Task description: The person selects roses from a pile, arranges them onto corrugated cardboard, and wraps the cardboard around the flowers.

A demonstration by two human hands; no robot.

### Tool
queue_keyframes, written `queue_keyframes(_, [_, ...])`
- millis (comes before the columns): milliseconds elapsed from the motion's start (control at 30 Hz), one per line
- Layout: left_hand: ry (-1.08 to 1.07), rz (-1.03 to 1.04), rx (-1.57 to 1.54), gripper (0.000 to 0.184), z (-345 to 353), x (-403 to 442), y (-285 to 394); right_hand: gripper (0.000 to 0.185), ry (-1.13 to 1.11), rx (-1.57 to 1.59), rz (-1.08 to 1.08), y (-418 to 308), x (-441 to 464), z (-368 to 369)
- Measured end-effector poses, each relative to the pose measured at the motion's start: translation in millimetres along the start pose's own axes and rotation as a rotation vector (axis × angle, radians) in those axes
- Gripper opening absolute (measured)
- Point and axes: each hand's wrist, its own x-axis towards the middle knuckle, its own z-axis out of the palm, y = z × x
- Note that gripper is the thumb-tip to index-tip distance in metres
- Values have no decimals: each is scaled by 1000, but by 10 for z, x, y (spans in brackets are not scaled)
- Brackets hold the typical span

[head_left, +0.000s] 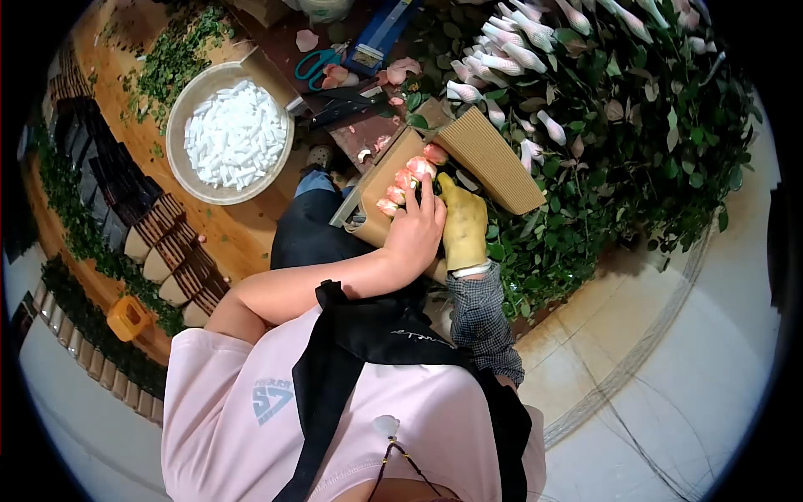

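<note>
A row of several pink-orange roses [403, 178] lies with blooms side by side on a brown cardboard wrapper [382, 167] in front of me. My left hand [416, 227], bare, rests over the near side of the blooms, its index and middle fingers stretched out and touching them. Close against its right side is my right hand [465, 219] in a stained yellow glove. Its fingers are curled beside the row, next to a bit of green; what they grip is hidden. A corrugated cardboard piece [492, 159] stands just beyond the glove.
A round tub [174, 155] of short white tubes stands at left. Teal scissors [309, 69], a blue tool [378, 38] and loose petals lie ahead. Leafy stems [619, 184] with sleeved rose heads [523, 54] fill the right. A yellow container [127, 319] sits at lower left.
</note>
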Motion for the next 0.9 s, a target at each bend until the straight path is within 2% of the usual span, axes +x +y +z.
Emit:
queue_keyframes(133, [-24, -4, -31, 48, 0, -15, -9, 32, -51, -40, -37, -17, 9, -30])
queue_keyframes(233, [51, 27, -5, 44, 67, -1, -15, 39, 1, 39, -53, 10, -22, -55])
queue_keyframes(300, [22, 19, -42, 39, 44, 33, -14, 38, -9, 131, 54, -48, -38, -148])
queue_keyframes(433, [36, 13, 54, 37, 68, 37, -62, 35, 65, 186, 10, -35, -61, -215])
queue_keyframes(500, [-36, 39, -6, 41, 75, 58, -87, 35, 162, 85, -28, -83, -44, -294])
queue_keyframes(567, [-17, 66, 50, 41, 63, 60, -103, 36, 193, 130, -18, -92, 26, -348])
queue_keyframes(600, [98, 53, 57, 32, 104, 70, -103, 35, 191, 134, -35, -68, 63, -276])
queue_keyframes(633, [113, 72, 67, 30, 98, 97, -123, 35, 192, 138, -49, -18, 87, -151])
queue_keyframes(667, [76, 76, 26, 28, 85, 149, -142, 33, 161, 85, 6, 14, 91, -8])
queue_keyframes(767, [62, 87, 55, 25, 144, 208, -156, 31, 200, -9, -17, 33, 138, 139])
queue_keyframes(900, [43, 144, 103, 22, 141, 263, -241, 30, 239, 21, 42, -8, 133, 71])
